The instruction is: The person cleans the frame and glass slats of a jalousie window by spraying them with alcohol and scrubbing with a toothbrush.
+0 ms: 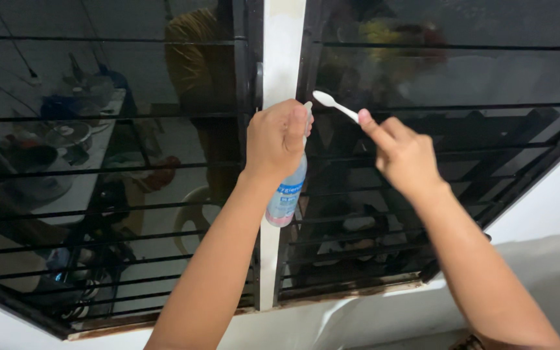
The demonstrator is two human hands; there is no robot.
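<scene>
Two closed grips: left hand (277,139) holds spray bottle (288,194), right hand (406,155) white toothbrush (334,105)

Glass louvre slats (461,78) and white centre post (280,58) block ahead; free room below sill.

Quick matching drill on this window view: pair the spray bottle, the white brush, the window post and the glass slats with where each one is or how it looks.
1 spray bottle
2 white brush
3 window post
4 glass slats

a dark, reflecting a room
b in the right hand
c white, upright between the two panes
d in the left hand

Pairs: 1-d, 2-b, 3-c, 4-a
</scene>
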